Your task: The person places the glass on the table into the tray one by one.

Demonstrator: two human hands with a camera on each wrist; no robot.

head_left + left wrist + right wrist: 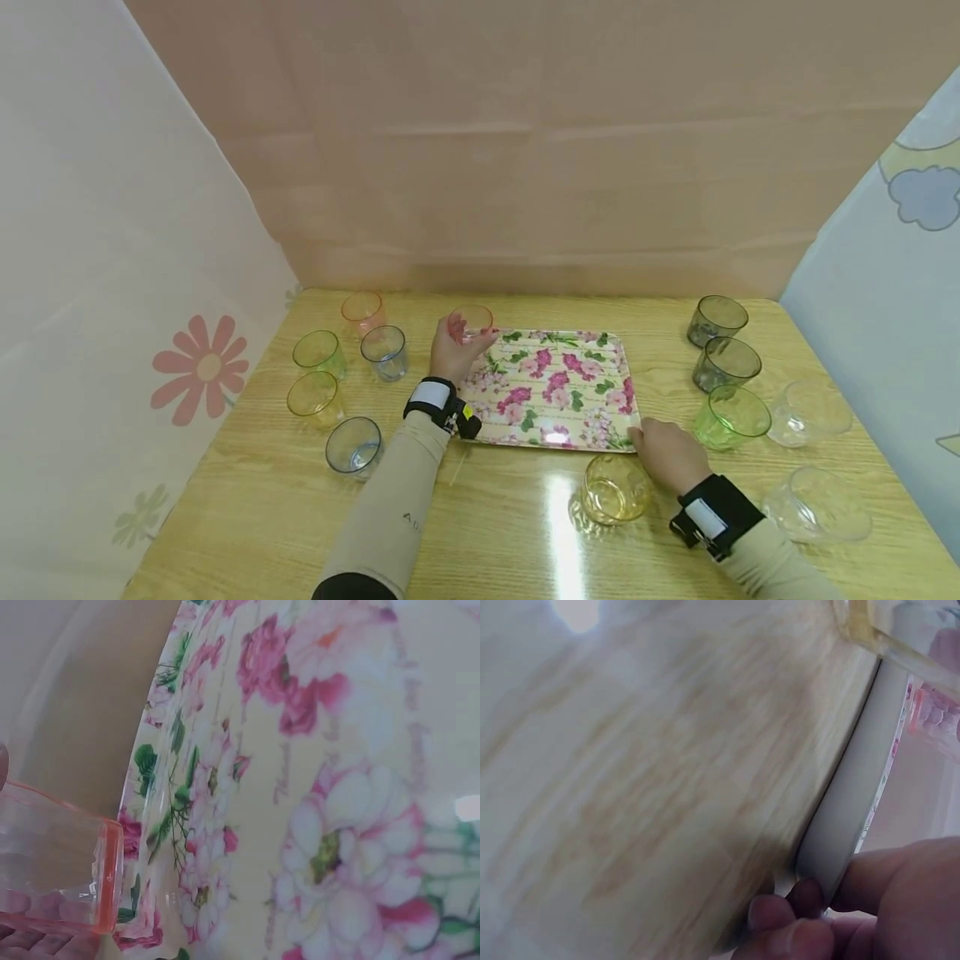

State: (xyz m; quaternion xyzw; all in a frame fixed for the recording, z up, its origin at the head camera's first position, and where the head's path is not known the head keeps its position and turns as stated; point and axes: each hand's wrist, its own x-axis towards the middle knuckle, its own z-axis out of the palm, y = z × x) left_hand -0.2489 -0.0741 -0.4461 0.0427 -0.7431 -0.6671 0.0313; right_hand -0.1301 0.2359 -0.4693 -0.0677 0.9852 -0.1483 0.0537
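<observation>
My left hand [450, 354] grips a pink-tinted glass [472, 319] at the far left corner of a floral tray [558, 379]. In the left wrist view that glass [52, 855] shows at lower left, its orange-pink base close to the tray's flowered surface [240, 810]. At the tray's near right corner my right hand [670, 452] pinches the rim. The right wrist view has the thumb and fingers of this hand [900, 900] around the tray's pale side [847, 780]. A yellow glass [615, 492] stands just in front of that corner.
To the left stand a pink glass [363, 312], a green one [320, 354], a yellow one [317, 400] and bluish ones [385, 354]. On the right are dark grey glasses [717, 321], a green glass [731, 417] and clear glasses [817, 504]. Cloth walls surround the wooden table [510, 542].
</observation>
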